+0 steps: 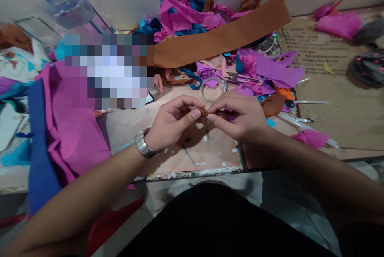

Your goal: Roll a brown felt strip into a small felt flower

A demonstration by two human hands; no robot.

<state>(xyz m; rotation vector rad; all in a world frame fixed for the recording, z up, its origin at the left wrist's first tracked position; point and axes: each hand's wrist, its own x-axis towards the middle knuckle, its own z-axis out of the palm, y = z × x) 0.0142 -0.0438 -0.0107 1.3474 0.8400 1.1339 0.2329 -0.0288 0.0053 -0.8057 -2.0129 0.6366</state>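
While left hand (170,123) and right hand (244,115) both pinch the crumpled brown strip (204,111), light, even fingertip pressure probably avoids tearing.

The scrap (204,112) you hold is brown, as is the long, plain strip (222,39) ahead of you. On your left you have a magenta sheet (81,137) and a deep blue sheet (39,141); your watch (144,143) is silver. You also see bright pink paper (177,11), purple paper (271,69), snips (249,79) with pale pink handles, and tan cardboard (330,109) (patterned with rows of dark printed characters).
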